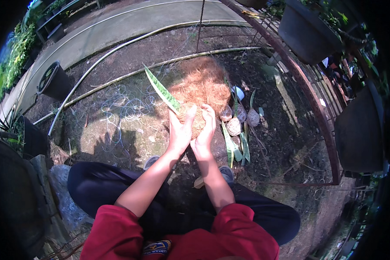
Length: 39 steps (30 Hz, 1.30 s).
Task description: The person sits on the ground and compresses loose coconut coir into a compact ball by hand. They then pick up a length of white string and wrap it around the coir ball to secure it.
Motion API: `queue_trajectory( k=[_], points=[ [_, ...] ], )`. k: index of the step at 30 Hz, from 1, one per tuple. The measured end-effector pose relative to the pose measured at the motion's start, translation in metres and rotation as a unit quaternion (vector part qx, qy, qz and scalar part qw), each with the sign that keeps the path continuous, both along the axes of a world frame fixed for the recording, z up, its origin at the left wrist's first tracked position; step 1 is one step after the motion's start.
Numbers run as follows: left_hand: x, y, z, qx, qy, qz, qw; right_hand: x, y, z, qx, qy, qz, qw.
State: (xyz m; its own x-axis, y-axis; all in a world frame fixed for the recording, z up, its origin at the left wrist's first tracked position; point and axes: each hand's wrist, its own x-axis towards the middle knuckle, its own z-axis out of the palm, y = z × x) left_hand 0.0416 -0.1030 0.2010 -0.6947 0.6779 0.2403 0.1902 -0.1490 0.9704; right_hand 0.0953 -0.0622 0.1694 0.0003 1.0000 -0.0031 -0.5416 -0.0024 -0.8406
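Observation:
My left hand [181, 128] and my right hand [205, 128] are cupped around a ball of brown coconut fibre [197, 120]. A mottled green snake plant leaf [162, 89] sticks out of the ball at its upper left, beside my left thumb. Just beyond my hands lies a big loose heap of coconut fibre [203, 81]. To the right of my right hand, several wrapped fibre balls [234, 126] rest on the soil, with snake plant leaves [227, 143] among them. My palms hide part of the ball I hold.
Tangled clear string [123, 107] spreads over the ground at left. A bamboo pole [117, 83] and a pale hose [94, 71] run across behind it. A rusty metal frame [307, 87] with black pots [307, 32] stands at right. A white cup-like object [238, 93] sits near the fibre heap.

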Motion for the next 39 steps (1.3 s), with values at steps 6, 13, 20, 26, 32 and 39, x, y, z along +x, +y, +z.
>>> queue_trajectory(
  k=[6,13,20,26,32,39],
  points=[
    [-0.008,-0.005,-0.015,-0.083,0.024,-0.139,0.987,0.002,-0.011,-0.011,0.020,0.042,-0.043,0.998],
    [-0.027,0.002,-0.014,-0.160,-0.020,-0.177,0.971,0.007,0.010,-0.005,-0.156,0.262,0.129,0.944],
    [-0.036,0.003,-0.020,0.043,0.015,-0.160,0.986,0.006,0.008,-0.016,-0.066,0.218,0.265,0.937],
    [-0.022,0.004,-0.024,0.056,-0.043,-0.067,0.995,-0.001,-0.007,0.005,-0.113,0.256,0.198,0.939],
    [-0.011,0.008,0.010,0.079,-0.194,-0.034,0.977,-0.008,-0.018,0.017,0.272,-0.050,-0.002,0.961],
    [-0.003,-0.002,-0.001,0.010,0.009,-0.125,0.992,0.000,-0.013,0.010,0.122,-0.037,-0.055,0.990]
  ],
)
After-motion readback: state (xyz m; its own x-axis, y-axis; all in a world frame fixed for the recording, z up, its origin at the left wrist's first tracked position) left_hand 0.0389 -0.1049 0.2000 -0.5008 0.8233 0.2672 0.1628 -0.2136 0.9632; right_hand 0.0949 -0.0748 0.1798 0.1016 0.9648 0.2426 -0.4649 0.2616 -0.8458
